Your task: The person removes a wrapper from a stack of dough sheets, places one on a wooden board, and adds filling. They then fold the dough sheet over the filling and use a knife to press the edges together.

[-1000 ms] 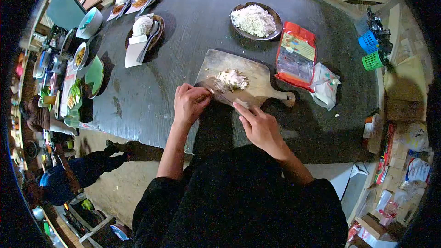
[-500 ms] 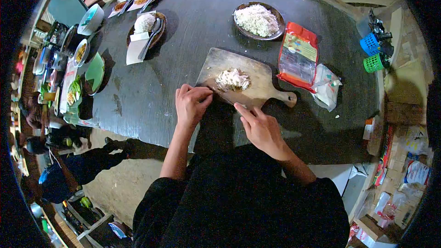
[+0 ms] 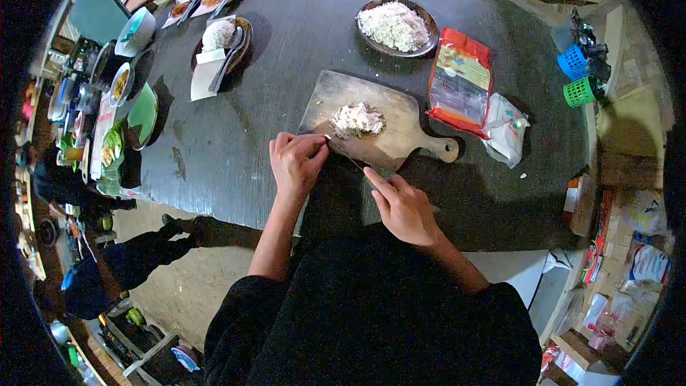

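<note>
A wooden cutting board (image 3: pixel 400 111) with a handle lies on the dark table, and a small pile of pale shredded food (image 3: pixel 358 120) sits on it. At the board's left front edge my left hand (image 3: pixel 295 162) is closed, with a small pale bit at its fingertips. My right hand (image 3: pixel 404 205) is closed on a knife (image 3: pixel 355 164), index finger stretched along it; the blade points toward my left hand and is partly hard to see. Behind the board stands a dark bowl (image 3: pixel 433 41) heaped with shredded white food (image 3: pixel 394 26).
A red packet (image 3: pixel 460 82) and a white plastic bag (image 3: pixel 505 131) lie right of the board. Plates with rice (image 3: pixel 218 34) stand at the back left, near a green plate (image 3: pixel 143 116) and a white bowl (image 3: pixel 136 33). Another person (image 3: pixel 107 271) is at the lower left.
The view has shifted slightly. My right hand has moved a little, and more of the knife blade shows. The other person at the left has moved.
</note>
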Demonstrator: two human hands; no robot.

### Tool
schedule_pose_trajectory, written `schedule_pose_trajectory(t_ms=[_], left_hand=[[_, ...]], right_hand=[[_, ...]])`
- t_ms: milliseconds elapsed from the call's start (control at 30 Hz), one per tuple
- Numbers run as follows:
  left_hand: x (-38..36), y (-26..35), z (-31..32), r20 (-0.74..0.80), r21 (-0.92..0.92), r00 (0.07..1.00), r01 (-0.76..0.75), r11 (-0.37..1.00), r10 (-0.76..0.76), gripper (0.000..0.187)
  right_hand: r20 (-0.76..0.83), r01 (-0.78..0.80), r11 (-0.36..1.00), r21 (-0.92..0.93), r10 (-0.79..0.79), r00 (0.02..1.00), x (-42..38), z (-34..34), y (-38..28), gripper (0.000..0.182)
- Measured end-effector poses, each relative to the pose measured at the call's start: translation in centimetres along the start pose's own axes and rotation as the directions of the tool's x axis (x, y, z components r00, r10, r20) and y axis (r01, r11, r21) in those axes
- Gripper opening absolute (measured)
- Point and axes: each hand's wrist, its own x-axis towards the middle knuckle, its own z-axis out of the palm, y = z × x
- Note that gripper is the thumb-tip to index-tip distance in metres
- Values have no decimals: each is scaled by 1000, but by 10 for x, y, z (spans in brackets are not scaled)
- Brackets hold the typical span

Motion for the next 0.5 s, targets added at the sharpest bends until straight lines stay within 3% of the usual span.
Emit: schedule_pose_trajectory(t_ms=[233,500], left_hand=[[2,1,1,-17,13,1000,-2,1000,2,12],[3,8,-4,-16,40,999,41,998,-41,11]], right_hand=[[74,-26,997,-76,32,997,11,7,-6,51],[-52,-41,999,-32,40,998,15,12,-1,51]])
